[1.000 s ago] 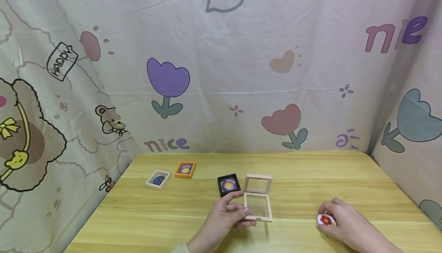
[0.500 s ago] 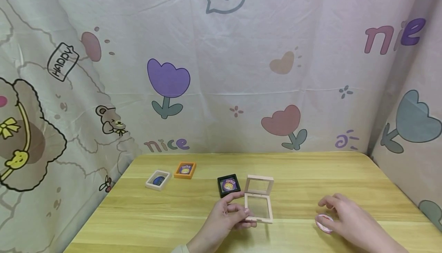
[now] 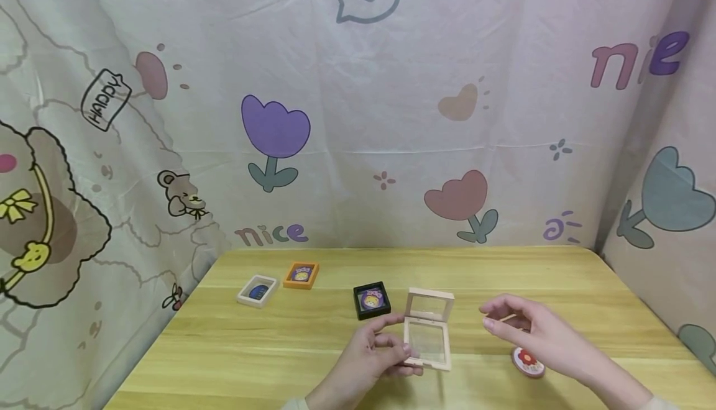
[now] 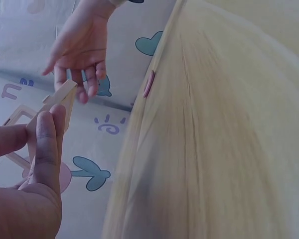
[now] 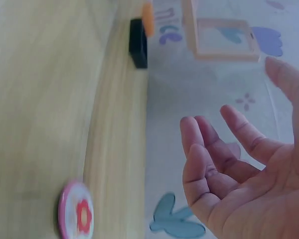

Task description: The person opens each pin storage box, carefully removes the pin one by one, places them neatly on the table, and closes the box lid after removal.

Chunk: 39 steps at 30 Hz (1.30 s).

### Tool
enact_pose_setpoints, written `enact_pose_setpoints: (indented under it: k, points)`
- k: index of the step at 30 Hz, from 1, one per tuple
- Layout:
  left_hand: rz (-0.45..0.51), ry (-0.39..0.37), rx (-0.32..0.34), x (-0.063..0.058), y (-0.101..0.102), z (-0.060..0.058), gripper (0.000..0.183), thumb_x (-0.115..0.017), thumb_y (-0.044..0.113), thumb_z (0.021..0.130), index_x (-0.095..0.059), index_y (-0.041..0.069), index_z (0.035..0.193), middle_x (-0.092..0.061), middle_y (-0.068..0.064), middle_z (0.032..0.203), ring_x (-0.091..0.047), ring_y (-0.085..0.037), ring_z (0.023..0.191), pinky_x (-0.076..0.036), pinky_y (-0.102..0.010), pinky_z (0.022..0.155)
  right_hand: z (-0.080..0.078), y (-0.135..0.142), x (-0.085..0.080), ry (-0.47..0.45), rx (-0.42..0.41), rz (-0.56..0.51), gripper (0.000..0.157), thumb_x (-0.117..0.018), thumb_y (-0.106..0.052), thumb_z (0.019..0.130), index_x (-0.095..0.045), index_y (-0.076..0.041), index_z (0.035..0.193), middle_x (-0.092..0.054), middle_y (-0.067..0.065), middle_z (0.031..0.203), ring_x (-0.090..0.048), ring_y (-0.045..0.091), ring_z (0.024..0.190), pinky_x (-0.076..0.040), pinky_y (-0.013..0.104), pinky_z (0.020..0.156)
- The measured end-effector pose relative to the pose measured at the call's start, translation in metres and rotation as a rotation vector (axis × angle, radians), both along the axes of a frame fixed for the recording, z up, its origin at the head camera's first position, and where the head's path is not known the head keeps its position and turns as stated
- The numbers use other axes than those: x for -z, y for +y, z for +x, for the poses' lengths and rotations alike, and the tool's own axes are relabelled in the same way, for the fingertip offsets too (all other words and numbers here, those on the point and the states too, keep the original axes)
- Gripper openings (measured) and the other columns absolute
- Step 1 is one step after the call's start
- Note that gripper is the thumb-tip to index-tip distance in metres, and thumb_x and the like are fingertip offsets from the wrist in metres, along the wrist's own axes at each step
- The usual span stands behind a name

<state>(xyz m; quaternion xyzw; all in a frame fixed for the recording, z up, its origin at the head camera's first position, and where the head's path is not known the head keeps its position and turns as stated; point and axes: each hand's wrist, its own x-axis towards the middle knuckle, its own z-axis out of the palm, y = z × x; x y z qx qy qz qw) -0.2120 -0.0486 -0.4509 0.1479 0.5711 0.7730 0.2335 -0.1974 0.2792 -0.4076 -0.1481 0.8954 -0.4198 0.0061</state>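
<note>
A white frame (image 3: 250, 303) lies on the worktop (image 3: 252, 348), an orange frame (image 3: 296, 285) just beside it; a black frame (image 3: 376, 314) sits well apart to their right. Behind hangs a pale cloth (image 3: 363, 99) printed with tulips (image 3: 275, 129).

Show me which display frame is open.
The pale beige display frame, held in the left hand: its two hinged halves are spread apart. The black frame, orange frame and white frame on the table show no raised half.

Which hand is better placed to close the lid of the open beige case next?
Probably the right hand: it holds nothing and hovers near the beige case, while the left hand grips that case.
</note>
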Motion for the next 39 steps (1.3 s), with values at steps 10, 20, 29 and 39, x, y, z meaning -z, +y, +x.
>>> enact_pose_setpoints:
  k: [10, 20, 29, 39]
  points:
    - [0.008, 0.051, 0.091, 0.001, 0.002, 0.005, 0.057, -0.069, -0.002, 0.101, -0.05, 0.002, 0.154, -0.074, -0.009, 0.099, -0.082, -0.021, 0.083, -0.068, -0.028, 0.077, -0.011, -0.024, 0.0, -0.181, -0.196, -0.234, 0.037, -0.045, -0.025, 0.116, -0.058, 0.002, 0.137, -0.072, 0.019, 0.133, -0.074, 0.004, 0.111, -0.058, 0.029, 0.08]
    - [-0.003, 0.054, 0.143, 0.001, 0.002, 0.006, 0.059, -0.07, 0.001, 0.102, -0.048, 0.002, 0.156, -0.076, -0.008, 0.101, -0.082, -0.02, 0.085, -0.067, -0.027, 0.078, -0.014, -0.038, 0.002, -0.251, -0.214, -0.345, 0.042, -0.041, -0.026, 0.117, -0.061, 0.007, 0.134, -0.074, 0.013, 0.122, -0.073, 0.014, 0.103, -0.059, 0.026, 0.076]
    - [0.012, 0.043, 0.221, -0.004, -0.001, 0.005, 0.08, -0.078, -0.004, 0.092, -0.04, 0.008, 0.162, -0.074, -0.009, 0.111, -0.081, -0.019, 0.093, -0.066, -0.037, 0.094, -0.018, -0.038, -0.003, -0.282, -0.24, -0.401, 0.043, -0.041, -0.025, 0.117, -0.058, 0.01, 0.136, -0.072, 0.004, 0.115, -0.07, 0.013, 0.101, -0.06, 0.026, 0.078]
    - [0.025, 0.003, 0.224, -0.006, -0.004, 0.003, 0.084, -0.081, -0.004, 0.09, -0.04, 0.01, 0.163, -0.073, -0.005, 0.111, -0.081, -0.017, 0.096, -0.062, -0.033, 0.098, -0.022, -0.036, 0.002, -0.312, -0.275, -0.487, 0.041, -0.041, -0.023, 0.117, -0.057, 0.009, 0.137, -0.072, -0.001, 0.118, -0.07, 0.012, 0.103, -0.06, 0.025, 0.079]
